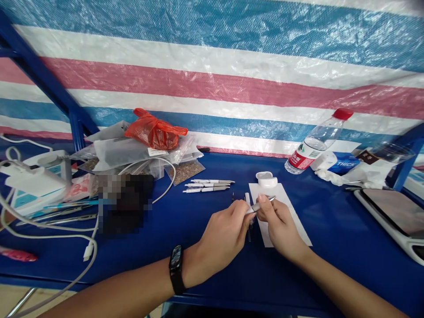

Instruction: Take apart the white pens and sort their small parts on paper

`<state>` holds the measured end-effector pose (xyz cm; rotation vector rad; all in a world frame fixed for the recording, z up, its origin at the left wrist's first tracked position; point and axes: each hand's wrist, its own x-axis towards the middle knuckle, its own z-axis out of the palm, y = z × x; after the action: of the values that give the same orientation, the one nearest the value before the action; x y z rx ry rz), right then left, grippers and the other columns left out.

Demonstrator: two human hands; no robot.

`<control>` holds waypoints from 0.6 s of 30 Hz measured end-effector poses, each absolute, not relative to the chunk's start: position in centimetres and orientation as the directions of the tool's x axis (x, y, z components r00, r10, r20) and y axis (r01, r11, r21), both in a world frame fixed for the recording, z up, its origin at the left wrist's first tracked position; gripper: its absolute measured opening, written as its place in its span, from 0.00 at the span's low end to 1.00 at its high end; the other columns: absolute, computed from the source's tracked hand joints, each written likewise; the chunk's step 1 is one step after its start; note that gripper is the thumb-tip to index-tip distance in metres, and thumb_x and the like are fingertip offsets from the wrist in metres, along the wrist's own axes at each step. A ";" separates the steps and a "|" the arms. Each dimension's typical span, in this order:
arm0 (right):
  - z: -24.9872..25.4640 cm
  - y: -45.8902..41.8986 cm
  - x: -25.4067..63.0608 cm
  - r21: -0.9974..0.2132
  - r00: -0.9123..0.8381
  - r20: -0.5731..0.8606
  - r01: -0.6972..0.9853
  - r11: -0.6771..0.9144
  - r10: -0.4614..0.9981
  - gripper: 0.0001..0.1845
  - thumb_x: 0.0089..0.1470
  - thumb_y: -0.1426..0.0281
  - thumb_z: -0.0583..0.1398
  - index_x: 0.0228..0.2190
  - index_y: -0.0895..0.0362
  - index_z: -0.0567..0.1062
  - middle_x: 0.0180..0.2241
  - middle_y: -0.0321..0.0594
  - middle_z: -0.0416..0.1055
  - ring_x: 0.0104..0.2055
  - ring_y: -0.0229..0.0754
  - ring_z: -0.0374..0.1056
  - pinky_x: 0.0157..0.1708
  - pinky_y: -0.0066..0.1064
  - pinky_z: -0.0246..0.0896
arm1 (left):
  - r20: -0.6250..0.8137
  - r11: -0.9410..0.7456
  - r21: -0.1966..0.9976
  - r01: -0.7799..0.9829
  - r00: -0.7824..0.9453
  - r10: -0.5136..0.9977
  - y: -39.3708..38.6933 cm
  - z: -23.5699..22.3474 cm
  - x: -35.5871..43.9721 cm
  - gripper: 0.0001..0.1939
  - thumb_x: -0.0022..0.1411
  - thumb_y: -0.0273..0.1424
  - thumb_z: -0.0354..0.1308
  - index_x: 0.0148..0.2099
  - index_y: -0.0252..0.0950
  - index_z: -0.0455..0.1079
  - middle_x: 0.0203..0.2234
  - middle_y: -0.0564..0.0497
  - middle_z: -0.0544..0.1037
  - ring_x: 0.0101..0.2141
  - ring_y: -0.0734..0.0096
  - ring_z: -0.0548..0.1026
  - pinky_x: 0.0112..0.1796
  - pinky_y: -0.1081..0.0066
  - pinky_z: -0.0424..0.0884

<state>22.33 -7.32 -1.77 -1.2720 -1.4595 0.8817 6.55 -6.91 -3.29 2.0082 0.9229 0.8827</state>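
Slippage is your main risk: the silver pen sits only in your fingers above the white paper sheet, so a sudden twist or a loosened grip could drop it or send it rolling. The tiny dark piece just left of the sheet and the thin dark rod beneath your hands could easily get nudged, and they would be hard to spot against the blue table. Your left hand is nearly closed, its fingers curled around the pen's lower end. Your right hand is also nearly closed, pinching the upper end between thumb and forefinger. You cannot tell from this view whether the pen is whole or parted. Three white-and-silver pens lie side by side nearby, beyond the sheet's left corner, and a white plastic case sits at its far end.
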 end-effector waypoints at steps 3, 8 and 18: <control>-1.7 -7.9 22.8 -0.940 -0.062 0.234 0.241 0.242 0.970 0.32 0.65 0.43 0.52 0.20 0.54 0.58 0.21 0.31 0.52 0.23 0.35 0.49 0.23 0.30 0.51 | 0.215 -0.352 0.924 0.148 0.558 0.801 -6.9 -2.2 6.3 0.13 0.75 0.37 0.46 0.36 0.41 0.52 0.24 0.59 0.61 0.23 0.75 0.57 0.27 0.70 0.52; -1.2 -7.4 24.2 -0.917 -0.134 0.308 0.223 0.332 0.942 0.32 0.67 0.47 0.53 0.19 0.55 0.59 0.22 0.32 0.54 0.24 0.36 0.52 0.24 0.29 0.53 | -0.099 0.265 0.959 -0.100 0.757 0.646 -6.8 -0.6 6.1 0.19 0.71 0.50 0.51 0.39 0.41 0.56 0.20 0.64 0.58 0.16 0.81 0.49 0.19 0.76 0.50; -0.4 -6.0 25.8 -0.967 -0.176 0.239 0.049 0.251 0.955 0.12 0.57 0.56 0.67 0.37 0.49 0.81 0.32 0.36 0.73 0.34 0.41 0.69 0.36 0.31 0.64 | -0.060 0.093 0.995 -0.024 0.600 0.797 -6.1 -1.6 6.1 0.18 0.71 0.48 0.51 0.43 0.37 0.66 0.23 0.60 0.61 0.21 0.78 0.56 0.23 0.74 0.54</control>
<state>25.81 -6.01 -0.41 -0.9865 -1.4925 1.1064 6.13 -6.09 -1.56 1.3519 0.7299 0.6974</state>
